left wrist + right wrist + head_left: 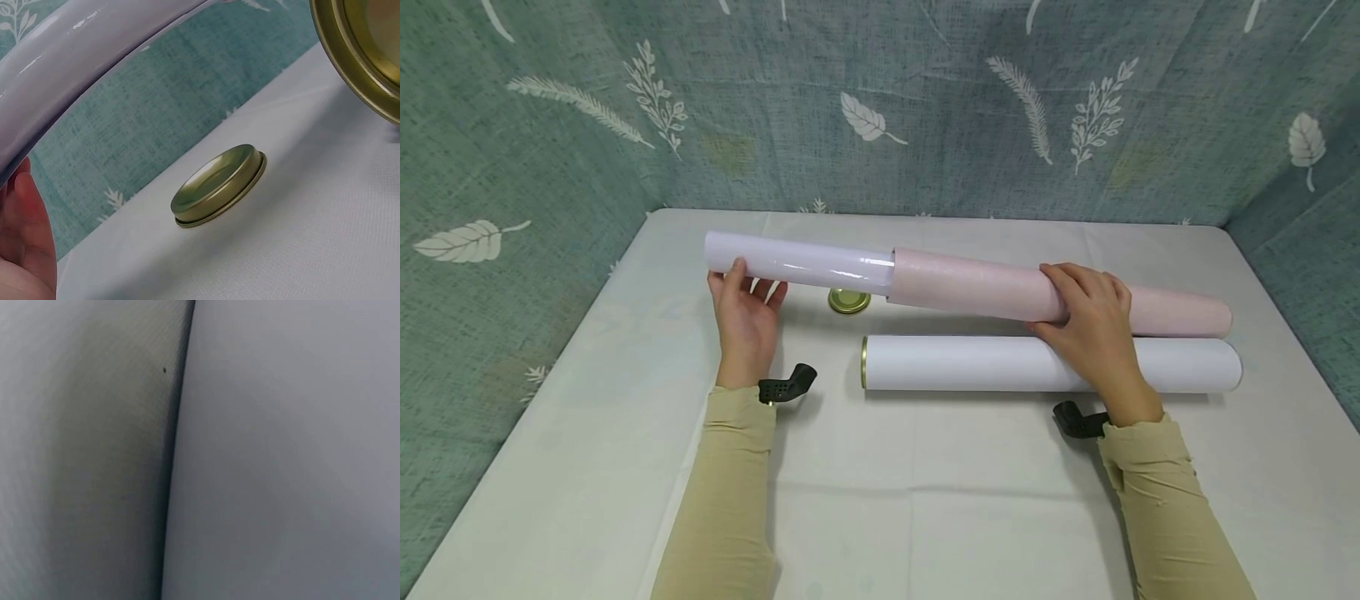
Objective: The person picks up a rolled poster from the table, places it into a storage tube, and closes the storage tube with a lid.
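My left hand (pixel 747 329) holds the left end of a glossy white rolled sheet (pixel 805 260), thumb on the near side and fingers beneath. The roll's other end sits inside the open mouth of a pale pink cardboard tube (pixel 970 283). Over the pink tube's middle, my right hand (pixel 1093 333) grips it from above. A white tube (pixel 955 363) lies just in front, partly covered by that hand; its side fills the right of the right wrist view. Under the roll, a gold metal lid (pixel 219 184) rests on the table, its raised rim upward.
The white-covered table (pixel 850 500) meets a green-blue leaf-patterned cloth (pixel 925 108) at the back and sides. A gold end cap (pixel 369 50) closes the white tube's left end. Black wrist cameras (pixel 786 385) jut inward from both wrists.
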Demonstrator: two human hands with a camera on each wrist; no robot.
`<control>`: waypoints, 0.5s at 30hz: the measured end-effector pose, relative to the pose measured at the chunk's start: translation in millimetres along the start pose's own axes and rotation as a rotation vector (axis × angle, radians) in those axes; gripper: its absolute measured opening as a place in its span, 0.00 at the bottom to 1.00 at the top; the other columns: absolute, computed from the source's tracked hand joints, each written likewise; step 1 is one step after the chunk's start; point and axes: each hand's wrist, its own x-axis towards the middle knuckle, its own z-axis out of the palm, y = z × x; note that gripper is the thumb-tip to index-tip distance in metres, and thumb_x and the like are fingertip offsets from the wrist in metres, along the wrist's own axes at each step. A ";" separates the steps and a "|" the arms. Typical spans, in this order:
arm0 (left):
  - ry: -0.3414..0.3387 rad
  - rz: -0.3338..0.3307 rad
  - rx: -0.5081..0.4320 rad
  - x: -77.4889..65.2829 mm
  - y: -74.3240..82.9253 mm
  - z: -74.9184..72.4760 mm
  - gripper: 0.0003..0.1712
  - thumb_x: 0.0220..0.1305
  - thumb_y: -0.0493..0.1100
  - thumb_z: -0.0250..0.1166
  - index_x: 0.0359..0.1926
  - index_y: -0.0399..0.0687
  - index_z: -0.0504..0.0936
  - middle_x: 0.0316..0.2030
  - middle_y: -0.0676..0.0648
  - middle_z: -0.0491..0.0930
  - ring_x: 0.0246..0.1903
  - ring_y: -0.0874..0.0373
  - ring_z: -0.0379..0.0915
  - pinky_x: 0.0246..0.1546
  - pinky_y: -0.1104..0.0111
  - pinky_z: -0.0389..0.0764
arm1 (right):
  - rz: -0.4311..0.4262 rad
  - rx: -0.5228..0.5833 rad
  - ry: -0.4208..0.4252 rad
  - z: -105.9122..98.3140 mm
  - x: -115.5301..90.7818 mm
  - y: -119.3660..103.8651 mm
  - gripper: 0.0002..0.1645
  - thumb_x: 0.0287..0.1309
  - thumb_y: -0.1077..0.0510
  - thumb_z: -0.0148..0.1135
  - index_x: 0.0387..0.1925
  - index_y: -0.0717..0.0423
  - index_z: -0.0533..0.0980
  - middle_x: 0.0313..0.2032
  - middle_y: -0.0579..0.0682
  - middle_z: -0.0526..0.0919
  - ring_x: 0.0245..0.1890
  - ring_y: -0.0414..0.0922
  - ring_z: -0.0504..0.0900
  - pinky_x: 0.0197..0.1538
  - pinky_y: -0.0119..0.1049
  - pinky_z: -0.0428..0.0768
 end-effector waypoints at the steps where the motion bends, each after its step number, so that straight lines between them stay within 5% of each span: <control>1: 0.000 0.001 0.004 -0.4 0.0 0.2 0.25 0.57 0.46 0.61 0.53 0.59 0.61 0.48 0.43 0.68 0.39 0.51 0.71 0.44 0.59 0.68 | -0.001 -0.001 -0.001 0.0 0.0 0.1 0.44 0.29 0.56 0.77 0.54 0.51 0.70 0.52 0.54 0.71 0.53 0.53 0.65 0.57 0.52 0.50; 15: -0.074 0.000 0.061 -2.4 -0.4 3.8 0.24 0.60 0.48 0.59 0.55 0.58 0.60 0.47 0.43 0.68 0.39 0.51 0.72 0.43 0.57 0.69 | 0.001 -0.010 -0.004 0.2 0.3 1.0 0.43 0.29 0.55 0.77 0.54 0.50 0.70 0.52 0.54 0.71 0.53 0.53 0.65 0.57 0.52 0.50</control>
